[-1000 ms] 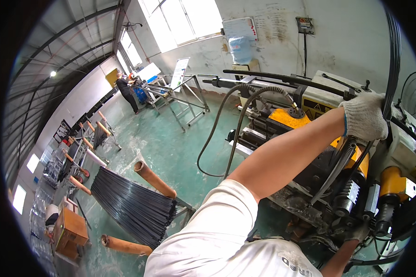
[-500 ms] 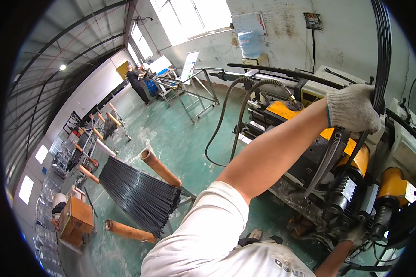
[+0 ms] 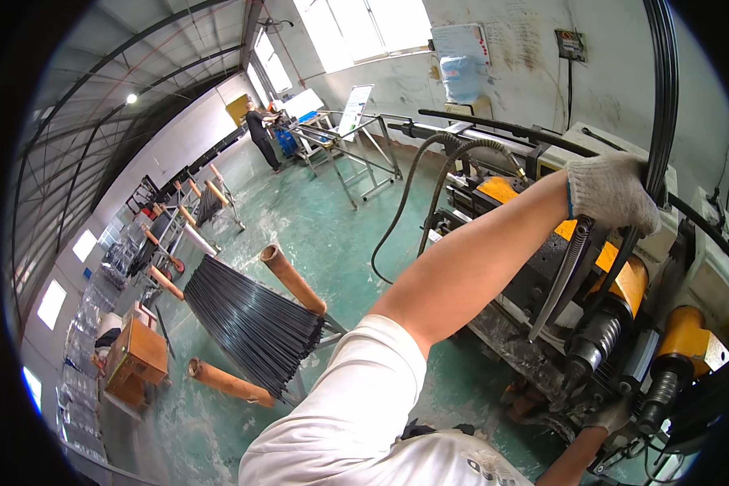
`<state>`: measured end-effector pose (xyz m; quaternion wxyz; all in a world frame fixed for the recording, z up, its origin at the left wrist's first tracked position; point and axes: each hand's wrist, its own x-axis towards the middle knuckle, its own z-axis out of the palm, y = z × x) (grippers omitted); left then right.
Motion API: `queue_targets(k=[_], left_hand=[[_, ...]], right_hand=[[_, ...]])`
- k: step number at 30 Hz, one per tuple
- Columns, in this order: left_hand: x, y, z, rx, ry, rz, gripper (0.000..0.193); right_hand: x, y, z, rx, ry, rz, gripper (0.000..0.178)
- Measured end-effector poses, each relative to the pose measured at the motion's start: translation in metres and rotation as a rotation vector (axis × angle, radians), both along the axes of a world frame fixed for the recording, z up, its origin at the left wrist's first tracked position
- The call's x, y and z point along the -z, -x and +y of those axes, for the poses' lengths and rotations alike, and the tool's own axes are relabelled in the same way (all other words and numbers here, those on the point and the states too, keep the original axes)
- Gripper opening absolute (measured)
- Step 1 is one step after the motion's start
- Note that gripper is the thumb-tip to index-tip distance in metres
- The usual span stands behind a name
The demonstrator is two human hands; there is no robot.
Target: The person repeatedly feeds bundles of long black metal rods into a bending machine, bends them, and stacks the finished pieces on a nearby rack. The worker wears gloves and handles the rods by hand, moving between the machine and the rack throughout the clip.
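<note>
My left arm reaches across to the upper right. My left hand (image 3: 616, 193), in a grey-white knit glove, is closed around a bundle of long thin black rods (image 3: 662, 89), which stand nearly upright and run past the top of the picture. Below it is a dark machine with yellow parts (image 3: 624, 283) and thick ribbed cylinders (image 3: 599, 344). My right hand (image 3: 610, 415), also gloved, is low at the right, against the underside of the machine near a cylinder. Its fingers are hidden among dark parts, so whether it grips anything is unclear.
Left of me, a rack with brown tube posts (image 3: 292, 279) carries many black rods (image 3: 251, 320). A wooden box (image 3: 138, 360) stands beyond it. Dark hoses (image 3: 417, 182) loop from the machine over the green floor. Far back, a person (image 3: 263, 138) stands at a workbench.
My view has swung slightly left, so the room sits further right in the picture. My left hand still grips the rods; my right hand stays low at the machine.
</note>
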<state>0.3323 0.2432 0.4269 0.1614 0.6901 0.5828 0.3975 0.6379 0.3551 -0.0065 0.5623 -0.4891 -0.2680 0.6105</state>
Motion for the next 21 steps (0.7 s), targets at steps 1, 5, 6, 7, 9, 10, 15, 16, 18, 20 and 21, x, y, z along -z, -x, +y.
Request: queue_targets(k=[1, 5, 6, 7, 9, 10, 15, 16, 18, 20, 21], left_hand=[[-0.001, 0.000, 0.001, 0.001, 0.008, 0.006, 0.030], [-0.006, -0.001, 0.000, 0.021, 0.017, 0.035, 0.027], [-0.008, -0.002, 0.000, 0.018, -0.020, 0.075, 0.027], [-0.009, -0.004, 0.003, 0.014, -0.056, 0.115, 0.026], [-0.005, 0.000, -0.004, -0.034, -0.089, 0.104, 0.021], [-0.002, 0.007, -0.027, -0.041, -0.166, 0.064, 0.021], [0.006, -0.020, -0.138, 0.109, -0.331, -0.091, 0.018], [0.008, -0.021, -0.172, 0.050, -0.279, -0.049, 0.019], [0.019, -0.040, -0.255, -0.062, -0.164, -0.456, 0.020], [0.055, -0.038, -0.330, -0.133, -0.388, -0.583, 0.020], [0.072, -0.042, -0.373, -0.232, -0.470, -0.636, 0.022]], right_hand=[[-0.003, 0.003, -0.001, 0.027, -0.007, -0.039, 0.037], [0.006, 0.001, 0.007, -0.064, 0.016, 0.072, 0.039], [0.006, -0.005, 0.016, -0.109, 0.036, 0.087, 0.039], [0.008, -0.009, 0.020, -0.155, 0.055, 0.102, 0.040], [-0.014, -0.006, -0.010, -0.112, 0.029, 0.136, 0.042], [-0.038, 0.007, -0.035, -0.145, 0.023, 0.160, 0.043], [-0.084, -0.024, -0.132, 0.082, 0.044, 0.196, 0.046], [-0.099, -0.019, -0.153, 0.141, 0.043, 0.162, 0.033], [-0.069, -0.022, -0.173, 0.001, -0.059, 0.182, 0.041], [-0.078, 0.000, -0.206, -0.091, -0.135, 0.125, 0.049], [-0.112, 0.025, -0.242, -0.135, -0.166, 0.053, 0.053]])
